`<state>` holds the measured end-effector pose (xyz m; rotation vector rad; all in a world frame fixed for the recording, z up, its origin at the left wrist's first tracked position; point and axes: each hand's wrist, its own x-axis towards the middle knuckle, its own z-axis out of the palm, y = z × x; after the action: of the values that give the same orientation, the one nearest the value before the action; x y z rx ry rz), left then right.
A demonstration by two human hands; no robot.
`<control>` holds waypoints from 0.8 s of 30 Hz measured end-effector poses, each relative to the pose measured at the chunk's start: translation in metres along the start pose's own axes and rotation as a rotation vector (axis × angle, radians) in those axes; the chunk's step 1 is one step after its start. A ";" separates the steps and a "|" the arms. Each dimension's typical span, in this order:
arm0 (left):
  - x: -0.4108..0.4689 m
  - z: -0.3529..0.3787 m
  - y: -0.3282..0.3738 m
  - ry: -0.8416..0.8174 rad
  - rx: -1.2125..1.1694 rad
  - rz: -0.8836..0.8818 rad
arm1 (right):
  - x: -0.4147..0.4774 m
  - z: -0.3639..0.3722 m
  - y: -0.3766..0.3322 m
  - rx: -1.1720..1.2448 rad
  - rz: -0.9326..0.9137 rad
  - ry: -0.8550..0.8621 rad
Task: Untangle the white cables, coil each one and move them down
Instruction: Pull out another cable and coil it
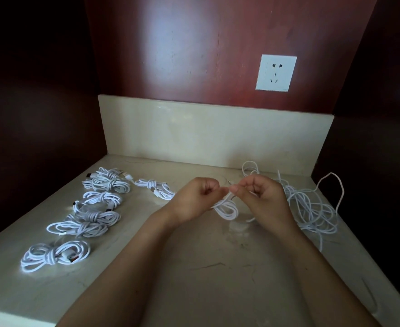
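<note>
Presently a half-coiled cable (227, 210) is pinched in the left grip (195, 197) and right grip (266, 197); loops could be undone if snagged by the tangle (312, 206) at three o'clock.

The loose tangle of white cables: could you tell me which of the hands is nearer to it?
Right. The right hand is directly beside the loose tangle of white cables, at its left edge; the left hand is farther left.
</note>
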<state>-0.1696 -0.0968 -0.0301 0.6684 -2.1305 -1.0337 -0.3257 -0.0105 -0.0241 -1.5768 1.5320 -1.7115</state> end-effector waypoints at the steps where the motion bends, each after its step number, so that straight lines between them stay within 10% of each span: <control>1: -0.001 0.002 0.005 -0.031 -0.055 0.009 | 0.000 0.001 0.000 0.039 0.025 0.013; 9: 0.000 0.007 0.026 0.165 -0.363 -0.019 | -0.008 0.020 0.006 -0.029 0.094 -0.056; 17: 0.003 -0.002 0.001 0.505 -0.135 0.000 | -0.024 0.034 0.006 -0.442 -0.139 -0.352; 24: 0.001 0.001 0.003 0.419 0.175 -0.064 | -0.021 0.024 -0.006 -0.538 -0.304 -0.175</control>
<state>-0.1711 -0.0956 -0.0281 0.9514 -1.8499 -0.6707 -0.2959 -0.0019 -0.0341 -2.2587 1.8329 -1.3051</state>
